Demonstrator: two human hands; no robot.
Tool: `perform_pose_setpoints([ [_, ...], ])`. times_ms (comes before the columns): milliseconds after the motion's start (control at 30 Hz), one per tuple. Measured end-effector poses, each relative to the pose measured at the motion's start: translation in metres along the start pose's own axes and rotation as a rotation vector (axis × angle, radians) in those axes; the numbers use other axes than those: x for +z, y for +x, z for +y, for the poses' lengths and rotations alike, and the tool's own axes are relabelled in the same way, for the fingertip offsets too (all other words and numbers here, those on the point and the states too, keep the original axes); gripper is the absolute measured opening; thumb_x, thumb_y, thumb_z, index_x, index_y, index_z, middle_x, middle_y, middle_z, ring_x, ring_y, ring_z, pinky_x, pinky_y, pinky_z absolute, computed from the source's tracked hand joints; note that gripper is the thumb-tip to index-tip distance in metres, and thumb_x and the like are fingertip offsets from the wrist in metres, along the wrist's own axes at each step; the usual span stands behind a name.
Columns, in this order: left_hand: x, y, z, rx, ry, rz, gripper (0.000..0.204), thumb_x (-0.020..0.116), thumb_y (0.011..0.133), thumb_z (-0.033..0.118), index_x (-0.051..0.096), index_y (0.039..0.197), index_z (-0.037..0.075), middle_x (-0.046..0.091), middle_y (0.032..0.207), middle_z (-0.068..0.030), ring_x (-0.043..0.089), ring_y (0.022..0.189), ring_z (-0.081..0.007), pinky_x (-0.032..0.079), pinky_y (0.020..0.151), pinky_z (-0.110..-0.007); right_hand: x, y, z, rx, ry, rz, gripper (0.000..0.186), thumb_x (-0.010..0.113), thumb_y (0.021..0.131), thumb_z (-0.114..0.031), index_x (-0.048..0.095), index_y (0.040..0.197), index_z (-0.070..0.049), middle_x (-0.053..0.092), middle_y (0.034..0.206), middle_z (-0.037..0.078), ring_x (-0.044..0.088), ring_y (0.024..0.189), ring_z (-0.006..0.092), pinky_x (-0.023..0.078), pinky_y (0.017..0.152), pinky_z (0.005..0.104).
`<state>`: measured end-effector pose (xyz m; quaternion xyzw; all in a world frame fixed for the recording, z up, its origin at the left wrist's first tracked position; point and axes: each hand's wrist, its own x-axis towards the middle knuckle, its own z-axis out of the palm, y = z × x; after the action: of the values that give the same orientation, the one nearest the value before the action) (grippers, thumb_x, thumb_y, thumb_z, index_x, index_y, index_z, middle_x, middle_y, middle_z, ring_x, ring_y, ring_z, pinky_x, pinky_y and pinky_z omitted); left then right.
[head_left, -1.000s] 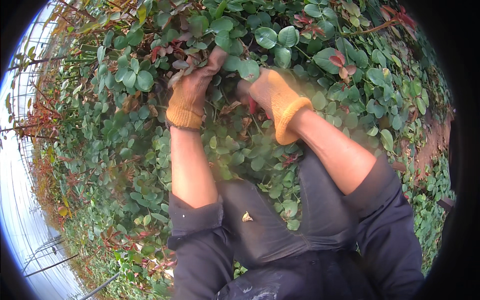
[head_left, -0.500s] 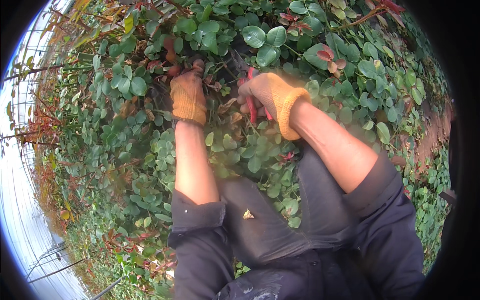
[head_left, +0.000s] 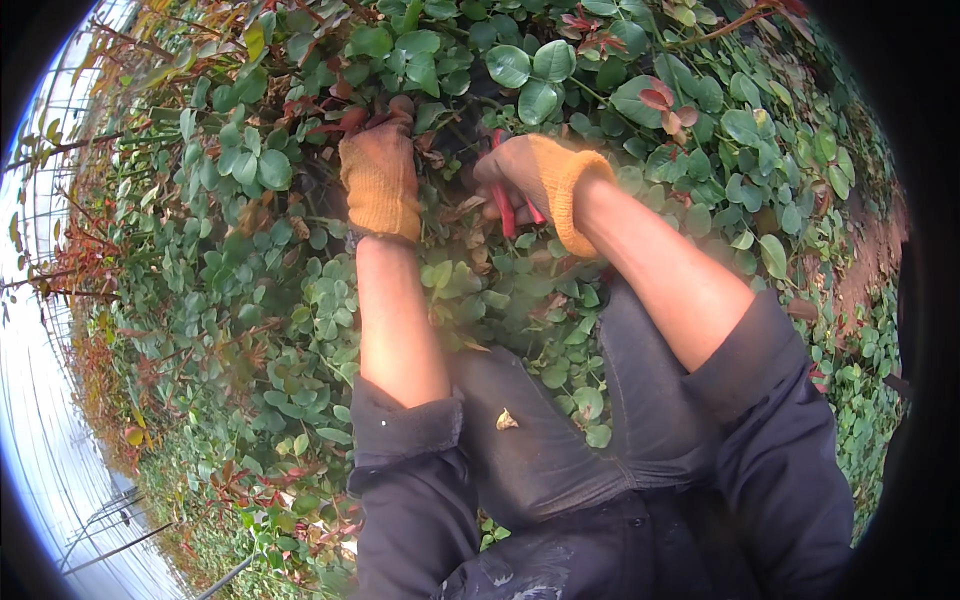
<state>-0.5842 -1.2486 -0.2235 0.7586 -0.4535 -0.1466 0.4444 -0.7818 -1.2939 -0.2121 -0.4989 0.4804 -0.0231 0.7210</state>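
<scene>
While both gloved hands reach into the bush [head_left: 260, 300], the left hand [head_left: 382, 150] lies near 11 o'clock, fingers bent and partly lost among leaves; whether it has hold of a stem, I cannot tell. Between 12 and 1 o'clock, the right hand [head_left: 515, 182] is closed around the red-handled shears [head_left: 507, 215], whose handle ends stick out below the fingers toward 6 o'clock. Their blades are hard to make out in the shade, so I cannot tell how far they are parted. The two hands are apart, with leaves and small stems between them.

Both gloves are orange at the cuff and brownish over the fingers. Just past 12 o'clock, beyond the right hand, sit some large green leaves [head_left: 538, 100]; between 1 and 2 are reddish leaves [head_left: 657, 95]. Dark trousers [head_left: 650, 410] show around 5 to 6 o'clock, with a dry leaf [head_left: 506, 420] resting on them near 6. Bare soil [head_left: 868, 280] shows at 3 o'clock, red shoots [head_left: 75, 265] at 9, and a thin rod [head_left: 115, 548] slants at 8 against the bright sky [head_left: 40, 440].
</scene>
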Motion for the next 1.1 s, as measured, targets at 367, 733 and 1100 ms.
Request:
perform_pose_setpoints([
  [367, -0.023, -0.002, 0.004, -0.067, -0.062, 0.159, 0.027, 0.07, 0.102, 0.022, 0.077, 0.113, -0.002, 0.08, 0.111, -0.0141, 0.073, 0.103, -0.0249, 0.055, 0.092, -0.039, 0.004, -0.016, 0.003, -0.107, 0.317, 0.054, 0.022, 0.067, 0.102, -0.024, 0.062, 0.087, -0.01, 0.064, 0.078, -0.001, 0.055, 0.063, 0.0108, 0.05, 0.061, 0.0302],
  [733, -0.046, 0.013, -0.001, 0.526, 0.838, 0.227, 0.026, 0.059, 0.101, 0.005, 0.077, 0.12, 0.005, 0.078, 0.126, -0.013, 0.072, 0.119, -0.0301, 0.056, 0.103, -0.039, 0.004, 0.002, -0.001, -0.24, 0.579, -0.278, 0.03, 0.07, 0.101, -0.021, 0.066, 0.121, 0.001, 0.074, 0.108, 0.012, 0.076, 0.095, 0.0262, 0.065, 0.091, 0.0428],
  [1100, -0.052, 0.033, 0.005, 0.614, 1.085, 0.237, 0.026, 0.051, 0.105, 0.015, 0.072, 0.116, 0.004, 0.078, 0.119, -0.0142, 0.072, 0.112, -0.029, 0.056, 0.095, -0.038, 0.009, -0.012, -0.004, -0.245, 0.494, -0.273, 0.034, 0.069, 0.102, -0.022, 0.063, 0.122, 0.005, 0.074, 0.111, 0.016, 0.076, 0.094, 0.0284, 0.066, 0.084, 0.0432],
])
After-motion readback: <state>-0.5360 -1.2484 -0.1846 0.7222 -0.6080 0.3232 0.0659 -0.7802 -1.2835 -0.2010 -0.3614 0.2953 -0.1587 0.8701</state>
